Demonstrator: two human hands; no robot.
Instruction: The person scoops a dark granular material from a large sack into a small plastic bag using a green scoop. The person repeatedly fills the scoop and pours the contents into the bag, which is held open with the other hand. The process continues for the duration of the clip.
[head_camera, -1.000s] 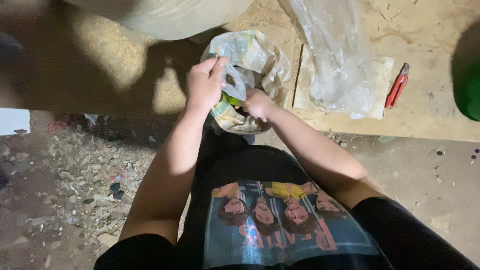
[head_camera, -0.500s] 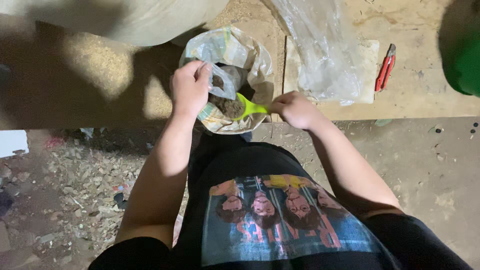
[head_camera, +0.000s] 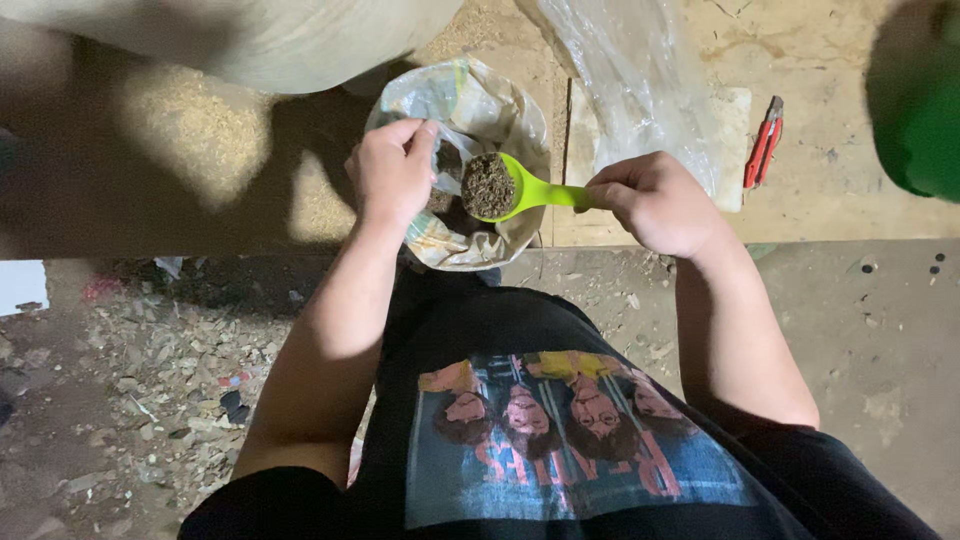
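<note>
My left hand (head_camera: 391, 170) grips the rim of a crumpled printed bag (head_camera: 470, 95) and holds it open on the edge of a wooden bench. My right hand (head_camera: 655, 200) holds the handle of a lime-green plastic scoop (head_camera: 530, 192). The scoop is level above the bag's mouth and is heaped with dark brown granular material (head_camera: 487, 185). More of the same dark stuff shows inside the bag beneath the scoop.
A clear plastic bag (head_camera: 640, 80) lies on a pale board (head_camera: 725, 125) to the right, with red-handled pliers (head_camera: 762, 140) beside it. A green object (head_camera: 920, 110) sits at the far right. A large pale sack (head_camera: 250, 40) lies behind. Wood chips litter the floor (head_camera: 150, 370).
My right hand has drawn out of the bag to the right, lifting the green scoop full of dark material into view. My left hand keeps hold of the bag's rim.
</note>
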